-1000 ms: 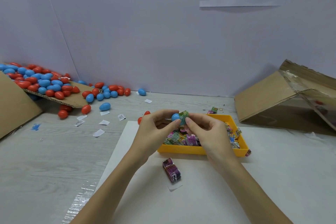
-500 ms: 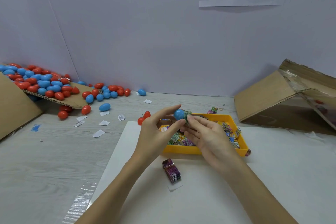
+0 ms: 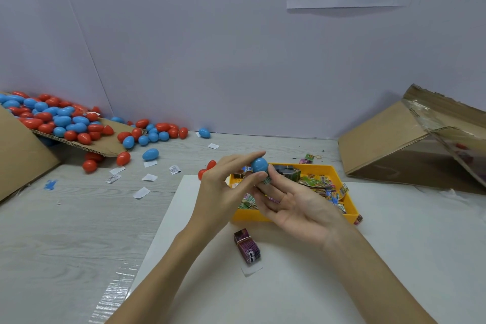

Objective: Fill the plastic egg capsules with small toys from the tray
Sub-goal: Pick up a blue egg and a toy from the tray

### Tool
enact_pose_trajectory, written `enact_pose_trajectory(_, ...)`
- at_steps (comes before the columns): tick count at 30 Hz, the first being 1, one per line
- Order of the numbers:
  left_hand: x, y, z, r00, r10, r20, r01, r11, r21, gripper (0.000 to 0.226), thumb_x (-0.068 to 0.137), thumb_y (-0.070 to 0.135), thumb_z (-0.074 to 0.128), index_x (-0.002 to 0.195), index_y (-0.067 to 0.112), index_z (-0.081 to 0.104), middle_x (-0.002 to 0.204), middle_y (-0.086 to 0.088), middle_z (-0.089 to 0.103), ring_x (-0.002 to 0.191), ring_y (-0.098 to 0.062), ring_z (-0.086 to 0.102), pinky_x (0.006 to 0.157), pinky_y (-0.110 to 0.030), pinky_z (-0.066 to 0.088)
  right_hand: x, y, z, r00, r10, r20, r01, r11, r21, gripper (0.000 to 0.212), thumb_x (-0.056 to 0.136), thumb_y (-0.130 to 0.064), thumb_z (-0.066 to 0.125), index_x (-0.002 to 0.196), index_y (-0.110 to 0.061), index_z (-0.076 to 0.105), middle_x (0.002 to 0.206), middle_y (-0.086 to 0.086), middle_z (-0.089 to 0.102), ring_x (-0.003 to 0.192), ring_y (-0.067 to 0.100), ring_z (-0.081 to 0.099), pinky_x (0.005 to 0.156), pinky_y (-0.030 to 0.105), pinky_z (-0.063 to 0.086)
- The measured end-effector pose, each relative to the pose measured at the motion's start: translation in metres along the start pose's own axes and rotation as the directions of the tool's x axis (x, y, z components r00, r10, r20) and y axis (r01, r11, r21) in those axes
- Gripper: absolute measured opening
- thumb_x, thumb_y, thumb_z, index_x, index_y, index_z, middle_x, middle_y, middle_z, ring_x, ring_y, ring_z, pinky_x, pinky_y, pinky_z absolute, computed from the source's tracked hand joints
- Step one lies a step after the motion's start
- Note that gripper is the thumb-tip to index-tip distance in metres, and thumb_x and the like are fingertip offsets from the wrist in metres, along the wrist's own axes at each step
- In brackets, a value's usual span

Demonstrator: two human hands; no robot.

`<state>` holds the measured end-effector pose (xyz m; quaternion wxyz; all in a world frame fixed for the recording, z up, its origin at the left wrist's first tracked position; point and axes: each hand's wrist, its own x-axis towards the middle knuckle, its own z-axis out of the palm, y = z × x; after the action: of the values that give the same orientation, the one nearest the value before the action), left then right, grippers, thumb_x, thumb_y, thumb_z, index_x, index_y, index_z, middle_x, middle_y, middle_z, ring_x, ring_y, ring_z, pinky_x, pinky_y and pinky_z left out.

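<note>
My left hand (image 3: pixel 223 192) pinches a blue egg capsule (image 3: pixel 259 165) between thumb and index finger, above the left end of the yellow tray (image 3: pixel 352 209). My right hand (image 3: pixel 297 205) lies palm up beside it, fingers nearly straight. Its fingertips press a small green toy packet (image 3: pixel 267 180) against the underside of the capsule. The tray holds several colourful toy packets (image 3: pixel 319 183). Two red capsule pieces (image 3: pixel 207 169) lie on the table just left of my left hand.
A purple toy bundle (image 3: pixel 247 246) lies on the white sheet (image 3: pixel 289 284) in front of the tray. Many red and blue eggs (image 3: pixel 52 121) spill from a cardboard flap at far left. A tipped cardboard box (image 3: pixel 389 144) stands at right. Paper scraps (image 3: pixel 142 192) dot the table.
My right hand has turned palm up and opened, with the green toy now pushed under the blue capsule. My left hand has rotated the capsule slightly upward.
</note>
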<state>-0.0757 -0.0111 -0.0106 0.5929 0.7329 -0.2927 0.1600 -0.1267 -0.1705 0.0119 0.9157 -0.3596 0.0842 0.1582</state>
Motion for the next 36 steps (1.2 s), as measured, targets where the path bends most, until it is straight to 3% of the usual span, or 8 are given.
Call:
enact_pose_trajectory(9,0.004,-0.001,-0.004,0.995,-0.077,0.064,0.085,0.988,-0.129,0.041,0.082,0.028,0.078,0.122,0.025,0.076,0.109,0.009,0.077,0.108,-0.013,0.067,0.095,-0.015,0.047,0.001,0.001,-0.002,1.000,-0.007,0.020,0.008,0.999,-0.050,0.031,0.085,-0.026,0.076,0.111,-0.009,0.080,0.126,0.016,0.072,0.110,0.024,0.073,0.082,0.028,0.061)
enact_pose_trajectory(13,0.002,-0.002,-0.002,0.997,-0.035,0.062,0.042,0.993,-0.114,0.031,0.089,0.019,0.074,0.120,0.017,0.077,0.104,0.005,0.078,0.103,-0.013,0.070,0.088,-0.016,0.051,0.001,0.002,-0.001,1.000,-0.015,0.016,0.016,0.999,-0.040,0.029,0.084,-0.026,0.077,0.106,-0.008,0.081,0.125,0.018,0.072,0.111,0.025,0.073,0.091,0.030,0.055)
enact_pose_trajectory(17,-0.002,-0.002,0.006,0.998,0.062,0.019,-0.062,0.998,-0.029,0.027,0.094,0.013,0.071,0.121,0.013,0.077,0.102,0.003,0.076,0.098,-0.018,0.071,0.086,-0.019,0.052,0.001,0.002,0.001,1.000,-0.030,0.000,0.030,0.999,-0.042,0.023,0.084,-0.028,0.077,0.096,-0.010,0.084,0.118,0.016,0.075,0.104,0.022,0.075,0.085,0.027,0.058)
enact_pose_trajectory(21,-0.003,0.000,0.008,0.999,0.022,0.044,-0.022,1.000,-0.010,0.031,0.094,0.014,0.074,0.125,0.019,0.073,0.111,0.008,0.075,0.106,-0.017,0.069,0.093,-0.027,0.055,0.003,0.000,-0.001,0.994,-0.105,-0.033,0.100,0.985,-0.142,0.037,0.089,-0.029,0.075,0.116,-0.004,0.076,0.120,0.015,0.074,0.096,0.017,0.075,0.079,0.024,0.060)
enact_pose_trajectory(28,0.003,-0.003,-0.007,0.983,0.141,0.118,-0.160,0.974,0.163,0.041,0.089,0.010,0.079,0.128,0.014,0.071,0.118,0.004,0.069,0.111,-0.015,0.066,0.095,-0.022,0.053,0.004,-0.003,-0.013,0.960,-0.279,0.004,0.253,0.867,-0.430,0.039,0.091,-0.026,0.074,0.123,-0.005,0.069,0.113,0.013,0.077,0.108,0.025,0.074,0.090,0.031,0.061)
enact_pose_trajectory(30,0.003,-0.005,-0.006,0.973,0.199,0.117,-0.221,0.949,0.224,0.040,0.087,0.006,0.081,0.126,0.010,0.071,0.117,0.001,0.066,0.109,-0.016,0.066,0.094,-0.024,0.055,0.006,0.001,-0.011,0.919,-0.395,-0.009,0.312,0.740,-0.596,0.048,0.083,-0.033,0.080,0.124,-0.011,0.067,0.105,0.004,0.080,0.101,0.019,0.076,0.085,0.028,0.062)
enact_pose_trajectory(32,0.001,-0.005,-0.003,0.960,0.249,0.128,-0.274,0.928,0.252,0.041,0.084,0.001,0.080,0.124,0.008,0.071,0.117,0.000,0.064,0.108,-0.012,0.064,0.093,-0.023,0.054,0.007,0.005,-0.009,0.875,-0.484,-0.012,0.332,0.618,-0.713,0.042,0.080,-0.031,0.085,0.118,-0.017,0.070,0.099,-0.005,0.080,0.096,0.011,0.076,0.078,0.021,0.060)
enact_pose_trajectory(36,-0.001,-0.005,0.001,0.931,0.336,0.141,-0.364,0.866,0.342,0.043,0.079,-0.005,0.082,0.120,0.005,0.073,0.117,-0.004,0.068,0.110,-0.014,0.064,0.095,-0.020,0.052,0.009,0.011,-0.009,0.822,-0.569,-0.019,0.373,0.564,-0.736,0.025,0.083,-0.021,0.085,0.103,-0.028,0.071,0.094,-0.011,0.079,0.092,0.002,0.074,0.071,0.014,0.056)
